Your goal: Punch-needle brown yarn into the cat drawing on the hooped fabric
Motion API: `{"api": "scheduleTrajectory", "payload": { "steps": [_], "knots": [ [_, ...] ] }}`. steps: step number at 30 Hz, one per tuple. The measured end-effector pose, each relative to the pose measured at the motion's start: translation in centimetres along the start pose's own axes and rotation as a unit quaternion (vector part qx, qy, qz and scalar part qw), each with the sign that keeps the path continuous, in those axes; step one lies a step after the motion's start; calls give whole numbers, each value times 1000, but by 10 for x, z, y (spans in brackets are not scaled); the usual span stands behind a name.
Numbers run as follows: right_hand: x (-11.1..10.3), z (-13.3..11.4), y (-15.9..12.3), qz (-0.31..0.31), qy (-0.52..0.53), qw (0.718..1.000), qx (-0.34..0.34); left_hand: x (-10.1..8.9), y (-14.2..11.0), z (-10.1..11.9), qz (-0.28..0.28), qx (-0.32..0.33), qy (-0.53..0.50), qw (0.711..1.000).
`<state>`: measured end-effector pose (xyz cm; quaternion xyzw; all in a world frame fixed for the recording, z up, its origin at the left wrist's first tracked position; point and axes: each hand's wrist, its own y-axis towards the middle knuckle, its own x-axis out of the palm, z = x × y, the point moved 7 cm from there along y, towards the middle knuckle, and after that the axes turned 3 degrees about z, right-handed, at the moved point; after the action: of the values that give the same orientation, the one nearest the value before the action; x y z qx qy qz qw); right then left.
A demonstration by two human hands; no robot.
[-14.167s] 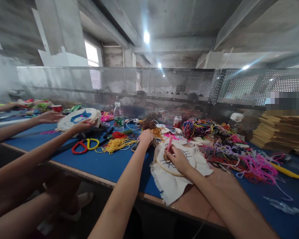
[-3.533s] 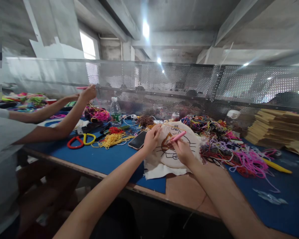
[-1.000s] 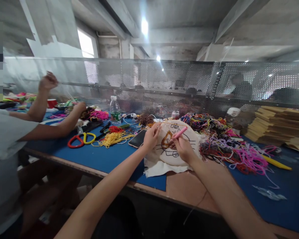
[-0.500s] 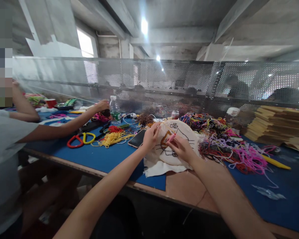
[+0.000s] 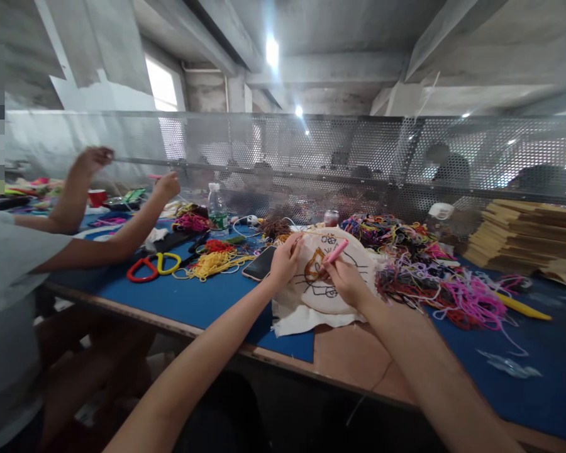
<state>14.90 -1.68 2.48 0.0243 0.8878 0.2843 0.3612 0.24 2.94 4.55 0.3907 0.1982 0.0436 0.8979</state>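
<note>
White fabric is stretched in a round embroidery hoop (image 5: 346, 302), with dark line drawings and a patch of golden-brown stitching on it. At the hoop's left edge, my left hand (image 5: 287, 259) is closed on the rim and cloth. My right hand (image 5: 348, 282) pinches a pink punch needle (image 5: 338, 250) over the stitched patch, its handle leaning up to the right. The needle's tip is hidden by my fingers. An orange-brown yarn runs across the top of the hoop near the handle. Loose cloth hangs below the hoop onto the table.
A phone (image 5: 259, 263), yellow yarn (image 5: 210, 265) and red-and-yellow-handled scissors (image 5: 143, 269) lie left. Tangled yarn (image 5: 457, 296) and stacked brown paper (image 5: 519, 236) are right. A bottle (image 5: 217, 207) and can (image 5: 331, 218) stand behind. A co-worker's arms (image 5: 122, 236) reach over the table at left.
The pink punch needle has swung from pointing toward me to leaning up and right. My left hand stays put. The co-worker's hands have lifted, one drawing back from beside the bottle.
</note>
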Motion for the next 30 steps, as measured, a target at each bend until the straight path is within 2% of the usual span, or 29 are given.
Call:
{"api": "scheduleTrajectory", "payload": {
  "steps": [7,13,16,21,24,30],
  "knots": [
    [-1,1,-1,14,62,998,24,0,0,-1,-1,-4,6,1000],
    [0,0,-1,5,62,998,25,1,1,0,-5,1,9,1000],
    [0,-2,-1,-4,36,999,-7,1,1,0,-8,-4,19,1000],
    [1,-12,-2,-29,15,993,-115,-1,1,1,-5,1,6,1000],
    [3,-14,-2,-51,16,987,-149,0,1,-1,-4,-1,2,1000],
    [-2,-8,0,-25,34,995,-95,0,1,-4,-7,-8,9,1000]
  ]
}}
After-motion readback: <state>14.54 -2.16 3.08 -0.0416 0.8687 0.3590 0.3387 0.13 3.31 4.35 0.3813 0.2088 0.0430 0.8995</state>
